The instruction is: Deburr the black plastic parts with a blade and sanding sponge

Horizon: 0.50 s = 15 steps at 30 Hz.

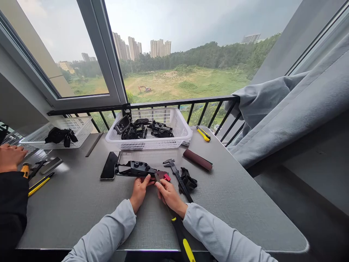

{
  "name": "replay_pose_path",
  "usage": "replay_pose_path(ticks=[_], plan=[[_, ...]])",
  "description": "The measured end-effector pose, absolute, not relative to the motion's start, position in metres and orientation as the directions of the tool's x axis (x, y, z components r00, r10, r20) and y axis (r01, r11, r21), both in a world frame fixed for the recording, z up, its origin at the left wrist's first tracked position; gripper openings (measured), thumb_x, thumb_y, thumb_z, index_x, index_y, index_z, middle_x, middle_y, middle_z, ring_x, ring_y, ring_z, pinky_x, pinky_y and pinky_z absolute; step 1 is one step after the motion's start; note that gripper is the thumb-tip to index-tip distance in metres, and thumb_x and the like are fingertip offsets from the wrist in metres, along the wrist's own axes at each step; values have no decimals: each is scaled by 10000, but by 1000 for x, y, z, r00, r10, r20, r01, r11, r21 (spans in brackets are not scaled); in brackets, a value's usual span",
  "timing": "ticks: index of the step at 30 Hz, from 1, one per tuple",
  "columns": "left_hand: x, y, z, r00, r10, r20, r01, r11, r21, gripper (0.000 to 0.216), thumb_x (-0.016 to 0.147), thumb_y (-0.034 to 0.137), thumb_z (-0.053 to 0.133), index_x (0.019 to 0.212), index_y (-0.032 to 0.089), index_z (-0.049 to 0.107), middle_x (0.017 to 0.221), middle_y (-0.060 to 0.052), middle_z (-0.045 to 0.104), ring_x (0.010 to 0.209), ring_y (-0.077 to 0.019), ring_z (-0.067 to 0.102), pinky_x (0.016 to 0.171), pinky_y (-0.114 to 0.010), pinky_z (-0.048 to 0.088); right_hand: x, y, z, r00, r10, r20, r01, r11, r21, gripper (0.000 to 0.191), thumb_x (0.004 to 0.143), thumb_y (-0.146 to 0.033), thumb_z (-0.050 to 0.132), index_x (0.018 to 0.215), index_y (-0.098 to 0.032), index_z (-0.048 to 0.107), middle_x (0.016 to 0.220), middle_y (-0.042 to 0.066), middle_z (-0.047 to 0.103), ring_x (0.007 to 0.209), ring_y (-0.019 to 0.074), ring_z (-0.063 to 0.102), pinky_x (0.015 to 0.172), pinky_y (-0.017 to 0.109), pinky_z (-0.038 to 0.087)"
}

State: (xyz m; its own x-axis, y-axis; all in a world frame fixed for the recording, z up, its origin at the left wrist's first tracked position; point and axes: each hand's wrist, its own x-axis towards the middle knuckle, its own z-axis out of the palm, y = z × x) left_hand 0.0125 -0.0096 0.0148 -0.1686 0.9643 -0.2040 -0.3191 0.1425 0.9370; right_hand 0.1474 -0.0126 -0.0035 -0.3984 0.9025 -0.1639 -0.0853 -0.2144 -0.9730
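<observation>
Before the worktop's (234, 211) basket (148, 145), the left hand (139, 191) is seemingly steadying a held part (138, 168) for the file (179, 231) the right hand (170, 196) is gripping.

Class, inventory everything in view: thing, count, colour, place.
Table: one, grey, foreground.
Baskets: two, another partly visible, white, rear.
Moulded parts: several overlapping, black, middle basket.
Bundle: one, black, left basket.
Held part: one, black, centre.
Block: one, red, centre.
File: one, black-yellow handle, centre.
Phone: one, black, centre left.
Caliper: one, dark, centre right.
Clump: one, black, beside caliper.
Roll: one, maroon, right.
Knife: one, yellow, right rear.
Slim tool: one, yellow-black, left.
Handle: one, orange, left.
Bars: two, grey, left.
Window frame: one, grey, left.
Railing: one, black, behind table.
Curtain: one, grey, right.
Buildings: several, beige, outside.
Excavator: one, orange, outside.
Co-worker's hand: one, black-sleeved, left.
Left hand: one, grey-sleeved, centre.
Right hand: one, grey-sleeved, centre.
</observation>
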Motion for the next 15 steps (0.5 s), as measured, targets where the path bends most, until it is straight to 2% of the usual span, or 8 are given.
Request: replay_pose_path(ticks=[5,10,15], plan=[[13,-10,15,-190,959,-210,-334,137,932,492,515,529,837,765,127,701,753,-96,750,719,-256,715,685,-372,579,146,-12,-2,-395,906,-153,-102,-209,-973,472,753,-674,599,791,-210,519,428,-103,489,276,57,311,303,218,200],[12,-9,16,-222,951,-215,-368,122,922,492,496,508,851,743,136,647,662,-36,705,602,-184,672,624,-331,573,146,-12,-1,-349,927,-139,-148,-201,-968,473,751,-676,596,760,-212,502,457,-90,507,289,51,316,311,216,202],[10,-8,16,-221,950,-219,-415,111,903,493,511,478,850,780,154,594,691,-6,688,562,-136,643,566,-281,556,148,-9,-1,-297,947,-124,-212,-192,-958,510,728,-716,573,785,-217,486,456,-92,512,269,53,297,292,215,199]])
